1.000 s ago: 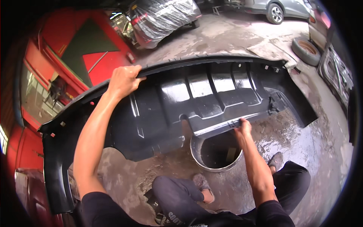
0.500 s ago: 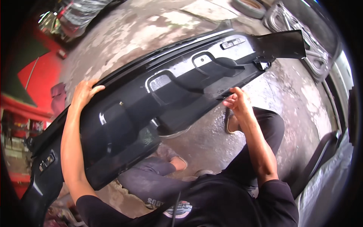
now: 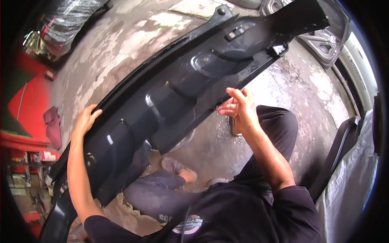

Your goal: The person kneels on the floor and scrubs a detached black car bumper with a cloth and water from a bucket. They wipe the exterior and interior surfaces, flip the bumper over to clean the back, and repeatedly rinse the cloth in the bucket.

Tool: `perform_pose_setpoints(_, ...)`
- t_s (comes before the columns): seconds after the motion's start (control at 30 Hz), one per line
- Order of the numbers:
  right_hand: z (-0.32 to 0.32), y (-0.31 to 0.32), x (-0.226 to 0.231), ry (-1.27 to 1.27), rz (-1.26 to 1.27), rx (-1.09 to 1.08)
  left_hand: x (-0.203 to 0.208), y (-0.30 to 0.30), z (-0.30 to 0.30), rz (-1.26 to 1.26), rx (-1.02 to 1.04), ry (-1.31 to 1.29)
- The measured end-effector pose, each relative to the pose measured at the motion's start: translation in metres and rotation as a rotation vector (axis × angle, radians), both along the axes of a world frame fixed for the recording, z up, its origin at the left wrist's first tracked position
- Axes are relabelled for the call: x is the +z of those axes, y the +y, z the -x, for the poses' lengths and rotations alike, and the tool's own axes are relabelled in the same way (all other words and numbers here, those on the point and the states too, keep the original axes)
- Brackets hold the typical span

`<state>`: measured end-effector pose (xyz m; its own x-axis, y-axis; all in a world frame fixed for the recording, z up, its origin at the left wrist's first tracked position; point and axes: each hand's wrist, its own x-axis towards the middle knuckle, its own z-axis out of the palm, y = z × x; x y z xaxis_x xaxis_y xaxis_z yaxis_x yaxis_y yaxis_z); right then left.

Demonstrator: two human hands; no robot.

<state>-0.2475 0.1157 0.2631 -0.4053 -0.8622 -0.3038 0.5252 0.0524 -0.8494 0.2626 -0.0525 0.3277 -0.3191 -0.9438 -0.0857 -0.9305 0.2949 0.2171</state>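
A long black car bumper [image 3: 178, 91] lies slantwise across my front, from the lower left to the upper right. Its glossy face carries raised ridges and small rectangular cut-outs near the ends. On its far long edge, toward the left, my left hand [image 3: 86, 121] is closed with the thumb over the rim. The near edge rests against the curled fingers of my right hand [image 3: 239, 106], right of the middle. That hand's fingertips are partly hidden at the edge.
Bare, stained concrete floor [image 3: 142, 40] surrounds me. At the left stand a red panel [image 3: 34, 103] and a shelf with small items [image 3: 30, 162]. A plastic-wrapped part [image 3: 67, 24] lies at the far left. Car door panels [image 3: 324, 44] and a silvery sheet [image 3: 348, 174] are at the right.
The bumper has tilted more steeply: its right end moved up and away, and its left end came nearer. My right hand shifted slightly left, my left hand slightly nearer, both still on it.
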Motion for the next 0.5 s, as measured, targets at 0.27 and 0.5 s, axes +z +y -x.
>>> perform_pose_setpoints(0.27,-0.035,0.001,0.003,0.028,0.026,0.042,-0.057,-0.006,-0.027,0.215,0.204,-0.015)
perform_pose_setpoints(0.5,-0.025,0.01,0.02,0.103,-0.025,0.0,-0.048,-0.002,-0.004,0.341,0.159,-0.065)
